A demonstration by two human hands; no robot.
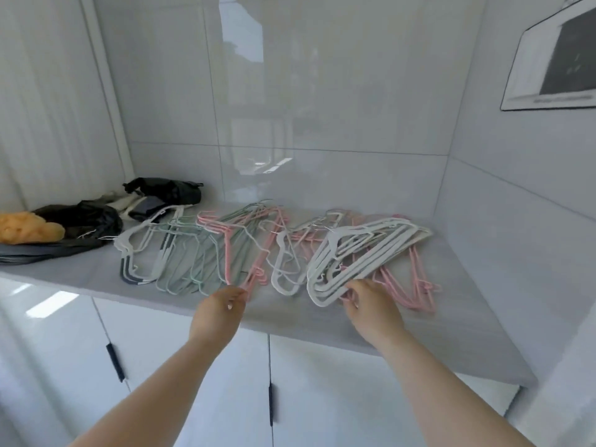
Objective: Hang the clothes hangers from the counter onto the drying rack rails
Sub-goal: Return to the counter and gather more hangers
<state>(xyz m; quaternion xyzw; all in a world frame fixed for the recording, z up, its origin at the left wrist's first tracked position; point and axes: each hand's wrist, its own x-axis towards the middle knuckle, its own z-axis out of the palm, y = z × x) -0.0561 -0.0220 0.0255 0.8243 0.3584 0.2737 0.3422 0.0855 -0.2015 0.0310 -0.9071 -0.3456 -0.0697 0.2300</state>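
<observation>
Several clothes hangers lie spread over the grey counter (290,321). A bundle of white hangers (364,253) lies at the right, pink hangers (248,250) in the middle, pale green hangers (187,253) at the left. More pink hangers (416,285) lie under the white ones. My left hand (222,312) pinches the near end of a pink hanger. My right hand (371,304) grips the near corner of the white bundle. No drying rack is in view.
Dark clothes (84,221), a black bag (167,190) and an orange cloth (25,230) lie at the counter's left end. Glossy white tiled walls close the back and right. White cabinet doors with dark handles (115,362) stand below.
</observation>
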